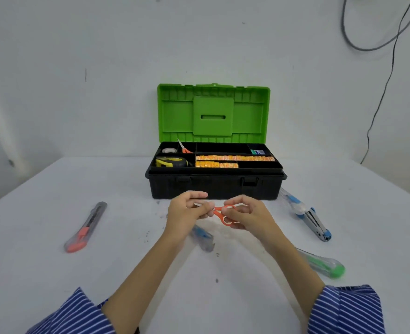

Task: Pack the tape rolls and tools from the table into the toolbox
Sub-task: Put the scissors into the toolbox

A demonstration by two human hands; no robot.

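Hands [219, 213] hiding orange scissors' [225, 213] blades

My white table [54, 273], scuffed at centre. On it: open toolbox [215, 186] at the far middle, red-tipped cutter [86, 227] left, blue cutter [202, 237] under my forearm. Right side: blue crimper [307, 215], green cutter [324, 263].

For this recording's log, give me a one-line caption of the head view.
Both hands, left hand and right hand, hold orange scissors before the open toolbox.

Blue sleeves [346, 309] with thin white stripes, pushed up near elbows; forearms bare.
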